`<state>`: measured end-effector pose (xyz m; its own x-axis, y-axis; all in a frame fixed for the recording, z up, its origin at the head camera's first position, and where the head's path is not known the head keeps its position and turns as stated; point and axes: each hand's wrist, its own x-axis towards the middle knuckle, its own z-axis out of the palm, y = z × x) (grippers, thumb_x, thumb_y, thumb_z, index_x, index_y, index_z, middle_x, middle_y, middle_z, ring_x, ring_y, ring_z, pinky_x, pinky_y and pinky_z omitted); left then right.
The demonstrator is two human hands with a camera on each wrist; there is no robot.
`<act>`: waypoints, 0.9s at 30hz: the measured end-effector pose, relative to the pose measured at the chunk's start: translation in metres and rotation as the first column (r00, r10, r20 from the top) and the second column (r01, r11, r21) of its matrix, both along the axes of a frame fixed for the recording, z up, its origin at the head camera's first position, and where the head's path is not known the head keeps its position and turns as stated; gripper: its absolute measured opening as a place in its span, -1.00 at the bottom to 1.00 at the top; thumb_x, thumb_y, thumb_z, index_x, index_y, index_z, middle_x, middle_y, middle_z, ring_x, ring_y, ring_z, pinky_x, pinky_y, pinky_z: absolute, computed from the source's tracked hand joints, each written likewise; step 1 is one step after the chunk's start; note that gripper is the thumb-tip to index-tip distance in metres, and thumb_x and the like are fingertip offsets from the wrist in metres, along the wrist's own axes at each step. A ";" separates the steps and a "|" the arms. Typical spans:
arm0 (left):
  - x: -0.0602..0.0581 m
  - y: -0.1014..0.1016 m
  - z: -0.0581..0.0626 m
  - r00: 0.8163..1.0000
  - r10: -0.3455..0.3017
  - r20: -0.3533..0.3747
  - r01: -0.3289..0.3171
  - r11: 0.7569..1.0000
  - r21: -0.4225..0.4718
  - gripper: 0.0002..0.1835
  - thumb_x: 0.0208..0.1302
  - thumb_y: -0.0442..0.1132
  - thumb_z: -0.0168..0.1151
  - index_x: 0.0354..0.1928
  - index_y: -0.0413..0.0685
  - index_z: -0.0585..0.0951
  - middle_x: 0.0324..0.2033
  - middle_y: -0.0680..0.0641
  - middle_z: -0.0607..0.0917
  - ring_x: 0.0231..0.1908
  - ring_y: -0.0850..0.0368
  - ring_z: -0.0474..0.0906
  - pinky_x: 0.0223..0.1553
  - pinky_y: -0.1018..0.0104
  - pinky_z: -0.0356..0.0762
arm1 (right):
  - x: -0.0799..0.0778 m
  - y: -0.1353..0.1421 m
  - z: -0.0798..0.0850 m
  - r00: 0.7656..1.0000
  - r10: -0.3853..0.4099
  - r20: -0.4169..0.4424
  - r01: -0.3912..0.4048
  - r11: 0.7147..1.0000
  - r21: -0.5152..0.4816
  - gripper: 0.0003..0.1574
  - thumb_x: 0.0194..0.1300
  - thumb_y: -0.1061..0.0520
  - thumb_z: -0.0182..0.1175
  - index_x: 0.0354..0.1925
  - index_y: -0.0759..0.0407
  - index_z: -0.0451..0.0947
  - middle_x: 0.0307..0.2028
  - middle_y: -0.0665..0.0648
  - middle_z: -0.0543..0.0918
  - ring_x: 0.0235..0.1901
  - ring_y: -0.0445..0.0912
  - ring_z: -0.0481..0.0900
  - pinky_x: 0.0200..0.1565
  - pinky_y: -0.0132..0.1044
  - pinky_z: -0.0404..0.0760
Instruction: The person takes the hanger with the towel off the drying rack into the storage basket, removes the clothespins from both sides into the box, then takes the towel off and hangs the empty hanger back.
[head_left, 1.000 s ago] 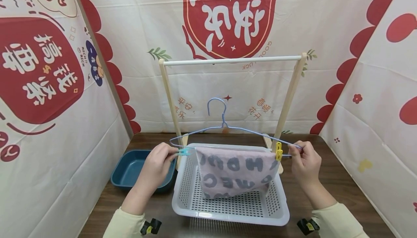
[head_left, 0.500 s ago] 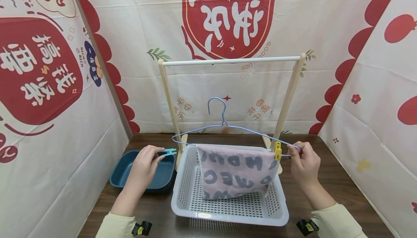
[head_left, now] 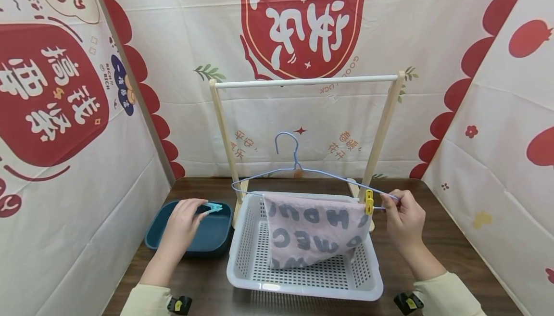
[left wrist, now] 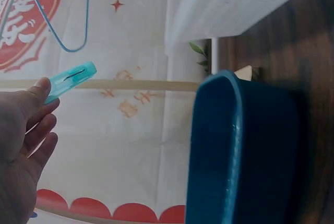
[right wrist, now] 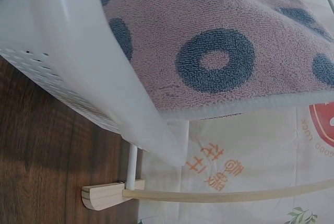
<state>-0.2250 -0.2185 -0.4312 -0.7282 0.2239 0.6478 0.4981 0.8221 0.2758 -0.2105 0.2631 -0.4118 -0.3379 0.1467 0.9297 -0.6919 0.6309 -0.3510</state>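
Observation:
In the head view my left hand pinches a turquoise clothespin over the blue basin. The left wrist view shows that clothespin between thumb and fingers. My right hand grips the right end of a light-blue wire hanger, whose hook points up. Over the hanger's lower bar hangs a pink towel with grey letters, its lower part inside the white basket. A yellow clothespin clips the towel's right top corner to the bar. The right hand is out of its wrist view, where the towel fills much.
A wooden rack with a white top rod stands behind the basket. The dark wooden table meets printed cloth walls at the back and sides.
My left hand has moved left and slightly down with the turquoise clothespin, away from the hanger's left end to over the basin. The right hand stays nearly still on the hanger.

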 end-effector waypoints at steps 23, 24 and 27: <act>-0.015 -0.019 -0.031 0.930 0.118 0.348 -0.128 0.992 0.004 -0.58 0.15 -0.25 0.43 0.06 -0.23 0.64 -0.02 -0.24 0.66 0.07 -0.20 0.50 0.06 -0.12 0.50 | -0.001 -0.003 -0.007 0.999 -0.012 0.052 0.011 1.000 0.020 -0.55 0.36 0.11 0.25 -0.50 0.42 0.37 -0.60 0.14 0.48 -0.54 -0.42 0.34 -0.52 -0.64 0.32; -0.015 -0.020 -0.032 0.927 0.119 0.355 -0.128 0.992 0.002 -0.58 0.15 -0.25 0.43 0.06 -0.24 0.64 -0.02 -0.25 0.66 0.07 -0.21 0.50 0.06 -0.13 0.50 | -0.001 -0.003 -0.007 0.999 -0.013 0.053 0.012 1.000 0.021 -0.55 0.35 0.11 0.25 -0.50 0.41 0.37 -0.60 0.14 0.48 -0.54 -0.42 0.34 -0.52 -0.63 0.32; -0.018 -0.023 -0.037 0.919 0.122 0.375 -0.133 0.991 0.005 -0.57 0.15 -0.25 0.43 0.06 -0.25 0.64 -0.02 -0.26 0.65 0.07 -0.22 0.50 0.07 -0.14 0.48 | -0.001 -0.003 -0.007 0.998 -0.015 0.054 0.013 1.000 0.024 -0.56 0.35 0.11 0.25 -0.50 0.41 0.37 -0.60 0.14 0.47 -0.54 -0.41 0.34 -0.53 -0.63 0.32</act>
